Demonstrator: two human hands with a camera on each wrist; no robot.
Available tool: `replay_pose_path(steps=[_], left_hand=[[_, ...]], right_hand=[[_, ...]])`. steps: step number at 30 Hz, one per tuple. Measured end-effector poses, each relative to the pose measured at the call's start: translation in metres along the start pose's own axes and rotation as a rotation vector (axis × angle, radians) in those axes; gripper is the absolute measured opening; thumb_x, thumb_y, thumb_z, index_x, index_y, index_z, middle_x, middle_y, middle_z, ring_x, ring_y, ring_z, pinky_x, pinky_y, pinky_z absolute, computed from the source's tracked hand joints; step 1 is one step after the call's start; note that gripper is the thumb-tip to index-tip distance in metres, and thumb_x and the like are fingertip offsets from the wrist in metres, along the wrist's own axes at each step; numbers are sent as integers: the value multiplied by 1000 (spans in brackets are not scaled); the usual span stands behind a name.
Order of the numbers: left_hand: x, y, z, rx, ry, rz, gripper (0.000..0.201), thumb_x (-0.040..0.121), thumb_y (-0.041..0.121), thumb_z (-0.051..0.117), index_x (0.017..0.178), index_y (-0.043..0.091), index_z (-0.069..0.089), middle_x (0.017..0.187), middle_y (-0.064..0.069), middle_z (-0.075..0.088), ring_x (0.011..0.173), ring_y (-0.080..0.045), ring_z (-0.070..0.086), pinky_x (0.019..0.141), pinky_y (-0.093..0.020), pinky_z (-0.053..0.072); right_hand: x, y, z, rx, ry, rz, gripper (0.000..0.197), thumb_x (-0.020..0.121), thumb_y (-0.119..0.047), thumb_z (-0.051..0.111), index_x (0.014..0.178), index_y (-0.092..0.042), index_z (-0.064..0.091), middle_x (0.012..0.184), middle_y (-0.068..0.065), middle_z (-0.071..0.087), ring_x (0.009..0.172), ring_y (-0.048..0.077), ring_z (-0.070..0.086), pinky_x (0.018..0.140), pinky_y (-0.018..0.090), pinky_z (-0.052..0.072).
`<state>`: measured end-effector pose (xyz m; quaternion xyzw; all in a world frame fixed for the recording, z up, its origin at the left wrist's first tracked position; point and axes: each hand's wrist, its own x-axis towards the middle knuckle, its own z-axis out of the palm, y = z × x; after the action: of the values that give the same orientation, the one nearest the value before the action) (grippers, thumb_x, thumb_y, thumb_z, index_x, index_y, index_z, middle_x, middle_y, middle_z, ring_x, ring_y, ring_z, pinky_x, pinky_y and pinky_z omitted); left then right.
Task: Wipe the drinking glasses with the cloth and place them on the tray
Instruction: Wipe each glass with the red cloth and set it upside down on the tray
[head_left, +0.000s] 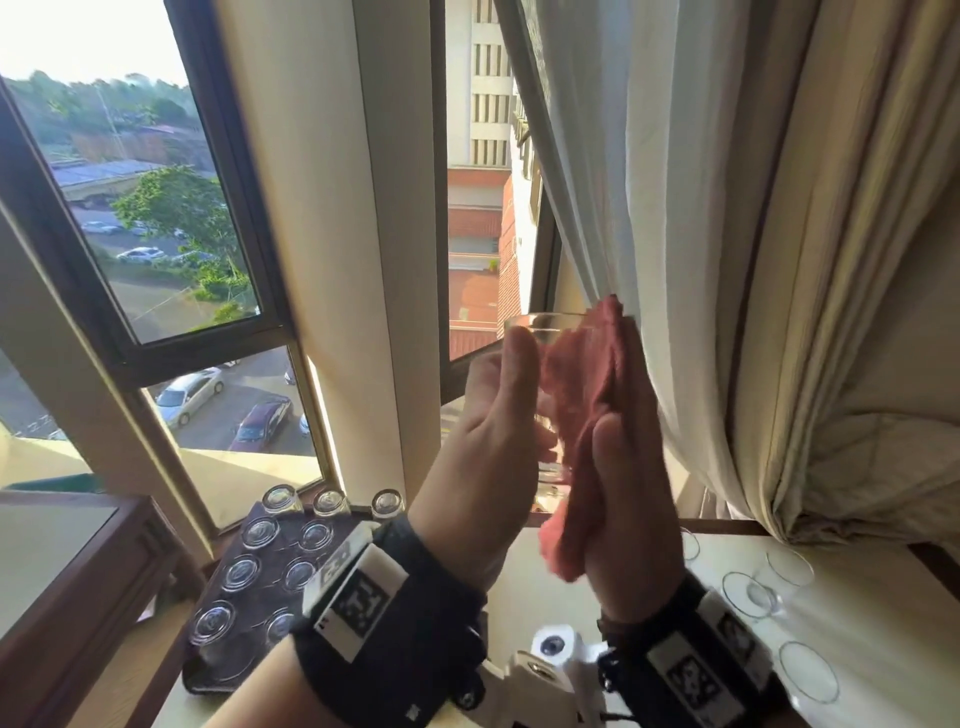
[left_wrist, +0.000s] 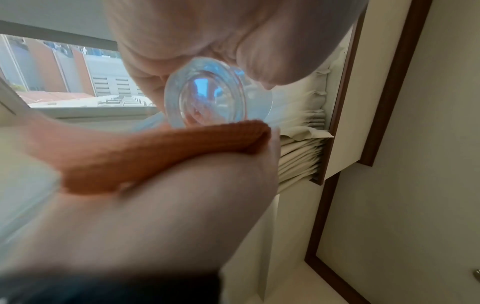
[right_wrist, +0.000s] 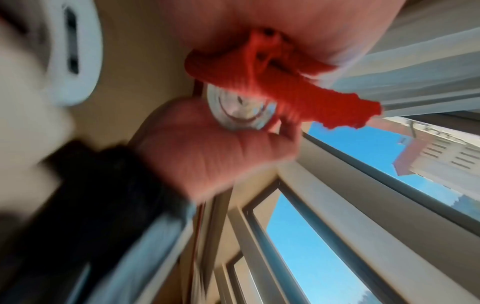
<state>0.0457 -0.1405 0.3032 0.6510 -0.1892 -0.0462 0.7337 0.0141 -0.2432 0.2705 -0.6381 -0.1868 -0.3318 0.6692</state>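
- The left hand (head_left: 488, 447) gripped a clear drinking glass (head_left: 540, 332), fingers and thumb curled round its wall, and held it upright in the air in front of the window (head_left: 156, 208), well above the tray (head_left: 223, 561).
- The right hand (head_left: 628, 493) pressed a reddish cloth (head_left: 587, 395) flat against the side of the glass away from the window pane; the cloth lay between palm and glass, with its top edge reaching the rim and its lower end hanging below the palm.
- From the left wrist, the thick base of the glass (left_wrist: 207, 94) faced the camera, with the cloth (left_wrist: 145, 156) folded just beneath it over the right hand.
- The dark tray sat on the surface below the window and carried several glasses (head_left: 260, 532), apparently mouth down, in rows.
- More glasses (head_left: 748, 595) stood upright on the white table (head_left: 883, 623), on the far side of the hands from the tray.
- A pale curtain (head_left: 675, 208) hung beside the window, just behind the right hand.
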Motion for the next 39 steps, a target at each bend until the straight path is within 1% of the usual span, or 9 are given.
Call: replay_pose_path(steps=[4, 9, 12, 20, 24, 28, 32, 35, 39], left_hand=[[6, -6, 3, -57, -20, -42, 74, 99, 81, 33, 140, 24, 57, 127, -9, 72, 116, -23, 72, 101, -49, 57], [13, 1, -9, -47, 6, -53, 75, 96, 82, 30, 139, 27, 57, 112, -11, 67, 95, -19, 67, 86, -35, 51], [3, -6, -2, -77, -28, -72, 71, 96, 81, 33, 135, 27, 58, 103, -13, 63, 86, -23, 61, 86, -42, 54], [16, 11, -6, -133, 5, -72, 93, 81, 92, 41, 149, 30, 50, 141, -16, 64, 126, -32, 67, 112, -59, 47], [4, 15, -3, -35, 2, -31, 72, 80, 78, 71, 123, 23, 51, 97, -1, 70, 79, -4, 73, 87, -30, 58], [-8, 6, 2, -52, -31, -34, 59, 89, 60, 69, 130, 20, 54, 110, 0, 75, 101, -8, 75, 86, -25, 57], [-7, 10, -8, -102, -9, -17, 49, 94, 60, 52, 123, 26, 72, 126, -9, 71, 118, -27, 68, 103, -45, 51], [-6, 12, -14, -124, 27, 19, 60, 87, 64, 52, 128, 21, 64, 106, -6, 69, 93, -20, 66, 86, -36, 50], [-16, 7, -7, -58, -80, 69, 53, 94, 53, 50, 129, 14, 54, 87, 13, 70, 79, -3, 68, 75, -21, 53]], right_hand=[[19, -4, -2, -168, -113, -122, 57, 105, -11, 36, 160, -7, 19, 167, 4, 20, 153, 13, 25, 121, 35, 31], [-18, 12, 0, -143, -90, 21, 52, 105, -49, 37, 156, -44, 26, 157, -13, 43, 137, 3, 48, 112, 31, 45], [4, 5, -7, 78, -10, 143, 59, 99, -47, 40, 155, -29, 34, 150, -4, 53, 136, 16, 53, 112, 46, 45], [-15, 5, 7, -182, -145, -14, 51, 107, -38, 40, 156, -45, 27, 164, 4, 33, 148, 20, 36, 117, 43, 38], [-7, 4, 7, 31, -61, 103, 65, 92, -73, 46, 150, -42, 40, 137, 20, 61, 119, 39, 60, 90, 29, 55], [16, -8, -1, -8, -14, -25, 56, 107, -21, 44, 158, -7, 24, 157, 10, 43, 142, 23, 47, 114, 42, 43], [-12, 10, 7, -186, -104, -10, 54, 103, -46, 48, 155, -40, 32, 159, -8, 41, 143, 14, 44, 112, 50, 43], [-25, 10, 10, -73, -118, -14, 53, 99, -64, 43, 150, -55, 34, 144, -21, 55, 112, -8, 60, 93, 20, 53], [4, -5, 1, 295, -48, 163, 69, 92, -62, 56, 148, -22, 47, 136, 11, 63, 119, 25, 65, 93, 38, 56]])
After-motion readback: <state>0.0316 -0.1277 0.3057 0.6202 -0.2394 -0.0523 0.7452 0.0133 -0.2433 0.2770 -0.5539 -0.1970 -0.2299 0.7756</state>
